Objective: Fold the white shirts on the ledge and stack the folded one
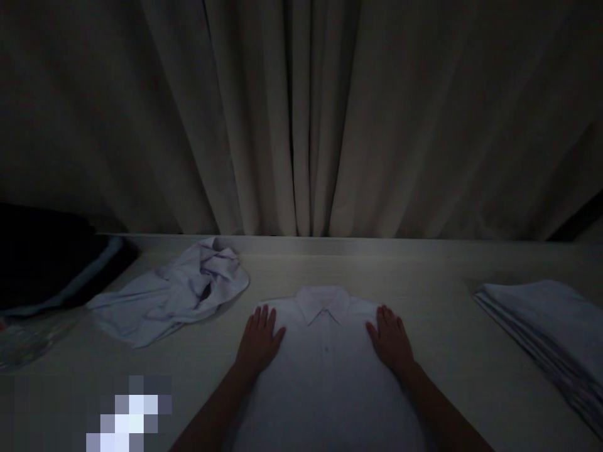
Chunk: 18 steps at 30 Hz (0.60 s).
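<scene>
A white collared shirt (325, 389) lies spread front side up on the pale surface before me, its collar pointing away. My left hand (259, 339) rests flat on the shirt's left shoulder edge as I see it, fingers stretched out. On the opposite shoulder edge, my right hand (391, 339) lies flat too, with its fingers extended. Neither hand grips the cloth. The collar is folded down, and a button shows on the placket below it. The lower part of the shirt runs out of view at the bottom.
A crumpled white garment (174, 292) lies at the left. Behind it sits a dark item with a light stripe (89, 270), beside clear plastic (28, 342). Folded white garments (551, 333) are stacked at the right. Long curtains (301, 125) hang behind a low ledge (358, 245).
</scene>
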Each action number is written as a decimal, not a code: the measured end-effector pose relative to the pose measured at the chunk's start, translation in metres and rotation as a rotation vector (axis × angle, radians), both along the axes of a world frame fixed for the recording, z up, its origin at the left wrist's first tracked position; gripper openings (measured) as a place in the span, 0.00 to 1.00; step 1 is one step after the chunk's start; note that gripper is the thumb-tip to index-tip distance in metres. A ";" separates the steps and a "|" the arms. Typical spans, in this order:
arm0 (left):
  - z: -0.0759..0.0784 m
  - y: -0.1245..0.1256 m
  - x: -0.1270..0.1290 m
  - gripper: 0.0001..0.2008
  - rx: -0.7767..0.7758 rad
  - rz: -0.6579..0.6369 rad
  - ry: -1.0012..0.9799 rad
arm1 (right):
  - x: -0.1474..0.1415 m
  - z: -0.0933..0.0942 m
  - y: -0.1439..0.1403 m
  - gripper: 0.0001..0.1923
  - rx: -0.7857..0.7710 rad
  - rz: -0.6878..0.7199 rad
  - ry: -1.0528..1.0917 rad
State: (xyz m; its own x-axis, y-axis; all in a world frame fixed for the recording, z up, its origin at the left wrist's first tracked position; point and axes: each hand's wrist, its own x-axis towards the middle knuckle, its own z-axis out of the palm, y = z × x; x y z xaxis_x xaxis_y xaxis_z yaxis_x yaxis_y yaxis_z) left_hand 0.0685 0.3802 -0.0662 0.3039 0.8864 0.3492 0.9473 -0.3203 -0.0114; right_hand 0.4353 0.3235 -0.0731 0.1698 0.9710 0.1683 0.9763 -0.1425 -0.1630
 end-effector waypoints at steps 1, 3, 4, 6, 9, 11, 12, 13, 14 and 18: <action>0.002 0.002 0.002 0.33 0.002 0.003 0.001 | -0.003 0.004 0.001 0.40 0.003 0.004 -0.011; 0.005 0.007 0.005 0.35 0.011 0.021 -0.007 | -0.008 0.011 0.004 0.41 0.024 0.028 -0.035; 0.006 0.010 0.007 0.36 0.011 0.033 -0.015 | -0.011 0.013 0.007 0.40 0.031 0.049 -0.040; 0.006 0.015 0.010 0.36 -0.009 0.044 -0.028 | -0.015 0.015 0.013 0.40 0.014 0.092 -0.025; 0.002 0.020 0.011 0.37 -0.055 0.014 -0.006 | -0.017 0.011 0.022 0.40 -0.032 0.119 0.001; -0.001 0.021 0.010 0.37 -0.043 0.004 0.016 | -0.015 0.007 0.025 0.40 -0.027 0.127 -0.007; -0.002 0.021 0.009 0.38 -0.030 0.004 0.025 | -0.013 0.004 0.025 0.39 -0.017 0.131 -0.016; -0.003 0.020 0.008 0.38 -0.019 0.004 0.030 | -0.011 0.003 0.025 0.39 -0.010 0.132 -0.022; -0.003 0.020 0.007 0.38 -0.012 0.003 0.031 | -0.009 0.001 0.025 0.39 -0.007 0.131 -0.027; -0.002 0.018 0.005 0.36 -0.024 -0.005 0.028 | -0.004 -0.005 0.025 0.39 -0.016 0.132 -0.049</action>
State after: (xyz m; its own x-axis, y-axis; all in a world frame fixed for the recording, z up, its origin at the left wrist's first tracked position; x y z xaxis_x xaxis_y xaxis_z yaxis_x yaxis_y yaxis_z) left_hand 0.0731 0.3985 -0.0687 0.3174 0.8929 0.3193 0.9452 -0.3252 -0.0302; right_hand 0.4311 0.3487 -0.0780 0.0322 0.9870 0.1573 0.9934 -0.0143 -0.1137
